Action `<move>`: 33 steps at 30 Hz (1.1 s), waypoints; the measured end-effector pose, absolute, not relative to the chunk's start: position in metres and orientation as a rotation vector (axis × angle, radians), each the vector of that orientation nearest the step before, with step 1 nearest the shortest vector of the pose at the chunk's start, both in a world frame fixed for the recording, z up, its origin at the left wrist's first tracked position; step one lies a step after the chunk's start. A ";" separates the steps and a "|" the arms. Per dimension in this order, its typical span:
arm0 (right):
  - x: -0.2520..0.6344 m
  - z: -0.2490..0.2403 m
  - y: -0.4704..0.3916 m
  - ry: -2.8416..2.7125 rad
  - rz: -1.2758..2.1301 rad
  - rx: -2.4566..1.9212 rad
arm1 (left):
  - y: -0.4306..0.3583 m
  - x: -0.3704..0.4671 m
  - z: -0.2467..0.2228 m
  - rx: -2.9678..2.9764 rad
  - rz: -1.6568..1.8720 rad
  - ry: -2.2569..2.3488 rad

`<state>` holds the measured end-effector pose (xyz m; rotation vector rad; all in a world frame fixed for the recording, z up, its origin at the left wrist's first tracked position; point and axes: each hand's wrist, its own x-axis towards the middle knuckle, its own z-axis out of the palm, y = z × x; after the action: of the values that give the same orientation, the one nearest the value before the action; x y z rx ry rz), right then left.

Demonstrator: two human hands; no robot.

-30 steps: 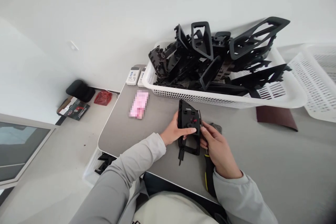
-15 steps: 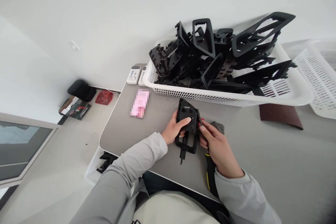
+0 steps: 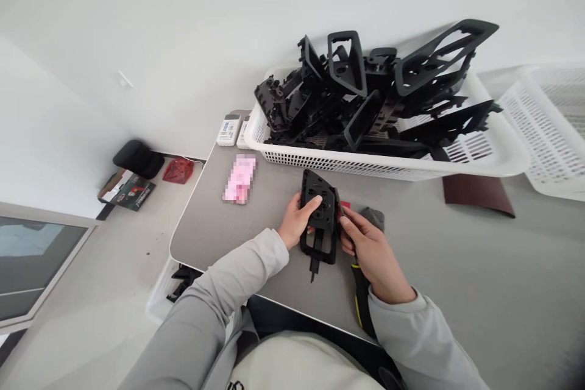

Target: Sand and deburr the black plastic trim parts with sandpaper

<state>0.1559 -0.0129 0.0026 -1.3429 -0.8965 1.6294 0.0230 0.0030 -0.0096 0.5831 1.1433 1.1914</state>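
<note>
A black plastic frame (image 3: pixel 325 214) with a rectangular opening at its lower end is held above the grey table. My left hand (image 3: pixel 297 219) grips its left side, thumb on the front face. At the frame's right edge, my right hand (image 3: pixel 372 253) pinches a thin dark piece whose shape is partly hidden by the fingers. A small red item (image 3: pixel 345 205) shows beside those fingertips. Below my right hand lies a tool with a black and yellow handle (image 3: pixel 362 301). Just behind that hand is a dark grey cloth-like item (image 3: pixel 373 218).
A white basket (image 3: pixel 365 166) full of black plastic parts stands at the back, another white basket (image 3: pixel 555 177) right of it. A brown sheet (image 3: pixel 478 194), a pink blurred item (image 3: pixel 240 178) and white boxes (image 3: pixel 228 130) lie on the table (image 3: pixel 457 274). Below left sits a bin (image 3: pixel 158 292).
The whole view has shifted slightly, so things appear a little further left. Both hands keep their hold, and the frame stays at nearly the same place over the table.
</note>
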 end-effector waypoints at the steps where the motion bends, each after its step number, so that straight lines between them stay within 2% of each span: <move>1: 0.156 0.002 -0.013 -0.904 1.631 -1.345 | 0.003 0.023 -0.010 0.584 1.194 1.149; 17: 0.153 0.008 -0.016 -0.939 1.635 -1.335 | 0.004 0.023 -0.011 0.582 1.375 1.176; 33: 0.151 0.008 -0.018 -0.970 1.646 -1.337 | 0.006 0.020 -0.004 0.488 1.367 1.206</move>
<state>0.1507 -0.0184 0.0085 -1.3371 -0.9703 1.6457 0.0204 0.0055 -0.0043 0.4876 1.2061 1.3674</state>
